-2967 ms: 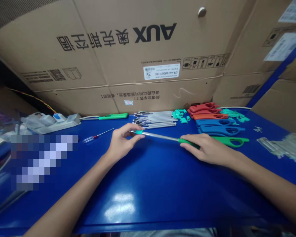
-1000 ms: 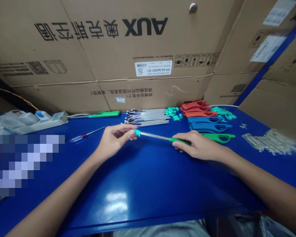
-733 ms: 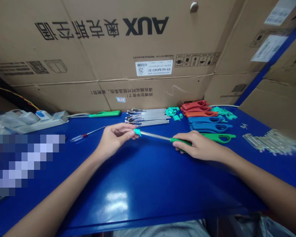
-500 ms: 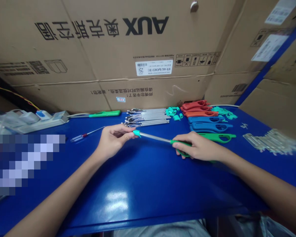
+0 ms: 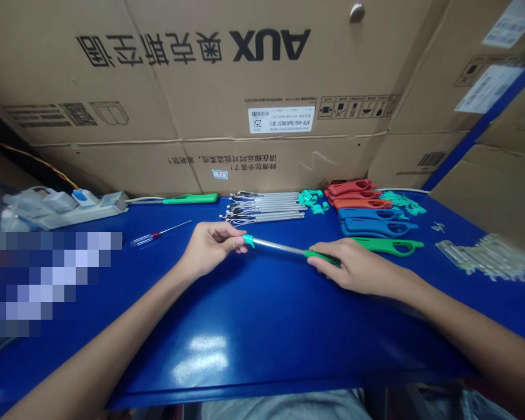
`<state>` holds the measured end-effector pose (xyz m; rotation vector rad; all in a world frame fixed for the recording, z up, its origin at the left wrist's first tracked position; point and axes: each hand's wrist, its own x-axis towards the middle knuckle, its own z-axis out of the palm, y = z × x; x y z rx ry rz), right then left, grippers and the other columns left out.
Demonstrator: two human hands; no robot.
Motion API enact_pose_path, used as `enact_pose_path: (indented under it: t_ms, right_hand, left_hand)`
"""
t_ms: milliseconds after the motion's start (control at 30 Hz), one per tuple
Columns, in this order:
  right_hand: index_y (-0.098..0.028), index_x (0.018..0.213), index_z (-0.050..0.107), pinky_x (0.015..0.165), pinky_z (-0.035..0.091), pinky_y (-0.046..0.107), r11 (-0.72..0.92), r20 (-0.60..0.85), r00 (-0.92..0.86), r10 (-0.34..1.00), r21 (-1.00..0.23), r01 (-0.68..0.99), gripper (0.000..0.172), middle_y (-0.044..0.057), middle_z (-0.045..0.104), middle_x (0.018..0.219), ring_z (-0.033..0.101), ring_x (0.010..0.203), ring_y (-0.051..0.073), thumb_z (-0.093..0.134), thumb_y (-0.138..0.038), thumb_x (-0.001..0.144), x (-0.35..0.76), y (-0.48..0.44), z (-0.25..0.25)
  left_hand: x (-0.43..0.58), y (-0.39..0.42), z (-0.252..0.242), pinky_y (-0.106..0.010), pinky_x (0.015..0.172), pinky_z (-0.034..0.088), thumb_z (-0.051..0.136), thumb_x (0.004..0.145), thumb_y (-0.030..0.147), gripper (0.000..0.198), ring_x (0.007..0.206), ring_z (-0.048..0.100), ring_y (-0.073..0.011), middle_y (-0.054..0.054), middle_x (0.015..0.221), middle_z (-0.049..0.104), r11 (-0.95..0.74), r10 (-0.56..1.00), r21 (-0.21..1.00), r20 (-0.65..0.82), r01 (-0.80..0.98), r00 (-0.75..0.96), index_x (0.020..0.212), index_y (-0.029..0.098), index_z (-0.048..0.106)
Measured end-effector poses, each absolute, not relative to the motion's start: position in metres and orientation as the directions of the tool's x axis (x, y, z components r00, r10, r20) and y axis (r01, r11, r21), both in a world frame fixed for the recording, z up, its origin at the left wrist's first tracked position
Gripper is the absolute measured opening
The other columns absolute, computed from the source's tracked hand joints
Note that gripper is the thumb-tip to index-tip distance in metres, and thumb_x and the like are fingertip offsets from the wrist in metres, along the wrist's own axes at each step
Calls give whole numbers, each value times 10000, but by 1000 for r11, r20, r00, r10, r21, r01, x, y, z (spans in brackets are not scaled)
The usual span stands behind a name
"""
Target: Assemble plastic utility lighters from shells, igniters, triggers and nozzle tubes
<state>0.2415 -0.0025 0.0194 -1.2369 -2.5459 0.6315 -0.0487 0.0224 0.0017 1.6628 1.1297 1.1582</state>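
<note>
A long-necked lighter, by its look, spans my two hands above the blue table; its bare metal tube (image 5: 280, 247) slopes down to the right. My left hand (image 5: 215, 246) pinches a small teal plastic piece (image 5: 248, 240) at the tube's left end. Whether the piece is around the tube or just against it, I cannot tell. Wrapped over the green handle (image 5: 326, 256) at the other end is my right hand (image 5: 354, 265), which hides most of that handle. Behind the hands lie several metal tubes with thin wires (image 5: 271, 207) and a heap of teal pieces (image 5: 312, 200).
Red handle shells (image 5: 352, 189), blue ones (image 5: 376, 226) and a green one (image 5: 391, 247) lie at right, near clear plastic parts (image 5: 485, 256). A screwdriver (image 5: 155, 235), another green handle (image 5: 192, 199) and a power strip (image 5: 87, 211) lie left. Cardboard (image 5: 201, 111) walls the back.
The camera view has shifted slightly. Both hands keep hold of the same parts; my right fingers sit farther over the green handle, and its loop no longer shows below them.
</note>
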Motion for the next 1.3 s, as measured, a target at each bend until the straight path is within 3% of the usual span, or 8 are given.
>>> enact_pose_path:
  t_ms: [167, 300, 467, 600, 700, 800, 967, 1300]
  right_hand:
    - [-161, 806, 542, 377, 416, 208, -110, -419, -609, 674, -871, 478, 400, 14, 605, 654, 599, 497, 135, 553, -553, 883, 234, -5, 26]
    - [-164, 789, 545, 390, 428, 215, -66, -400, -591, 700, -861, 505, 400, 18, 604, 664, 604, 529, 143, 546, -551, 889, 233, -5, 23]
    - [-168, 853, 618, 617, 452, 276, 456, -90, -565, 820, -494, 741, 348, 54, 666, 743, 640, 666, 172, 398, -385, 1013, 230, -13, 21]
    - [-136, 1014, 627, 685, 437, 322, 574, -4, -579, 815, -129, 809, 289, 120, 684, 897, 674, 823, 256, 378, -284, 1027, 225, -24, 22]
    - [-120, 993, 620, 665, 432, 331, 592, 17, -592, 806, -34, 805, 290, 131, 671, 878, 667, 786, 262, 372, -268, 1025, 224, -28, 24]
    - [-145, 907, 616, 645, 452, 301, 531, -19, -560, 828, -297, 794, 296, 89, 666, 813, 655, 733, 211, 391, -300, 1020, 224, -28, 25]
    - [-170, 776, 549, 403, 420, 199, 50, -320, -513, 796, -811, 583, 327, 6, 614, 653, 559, 481, 105, 424, -391, 983, 221, -24, 29]
    - [-160, 793, 569, 395, 447, 169, 152, -236, -552, 800, -810, 566, 313, 20, 634, 682, 580, 526, 101, 462, -399, 963, 232, -10, 28]
  left_hand:
    - [-48, 23, -1, -314, 618, 616, 839, 666, 336, 260, 594, 713, -197, -86, 657, 744, -255, 957, 945, 218, 204, 190, 712, 112, 717]
    - [-49, 26, -4, -302, 597, 606, 846, 653, 313, 250, 576, 706, -192, -81, 632, 735, -231, 960, 953, 191, 195, 205, 714, 108, 719]
    - [-51, 28, -6, -301, 610, 601, 853, 650, 291, 248, 574, 702, -183, -71, 626, 728, -202, 966, 963, 165, 181, 200, 714, 107, 699]
    - [-51, 29, -7, -290, 599, 594, 859, 646, 298, 274, 558, 694, -171, -62, 616, 717, -184, 971, 970, 153, 160, 186, 709, 106, 674]
    - [-49, 29, -8, -284, 580, 588, 865, 638, 315, 300, 542, 685, -166, -59, 606, 710, -175, 972, 974, 147, 144, 183, 706, 104, 662]
    - [-47, 27, -6, -275, 583, 587, 867, 638, 315, 307, 557, 688, -163, -55, 623, 713, -178, 973, 975, 155, 132, 172, 715, 112, 649]
    - [-40, 21, 1, -272, 608, 600, 881, 621, 278, 306, 624, 712, -173, -59, 737, 747, -217, 961, 971, 196, 95, 193, 729, 130, 636]
    - [-37, 22, 3, -189, 616, 586, 861, 665, 202, 265, 613, 703, -120, -10, 695, 736, -117, 943, 988, 143, -104, 302, 827, 141, 659]
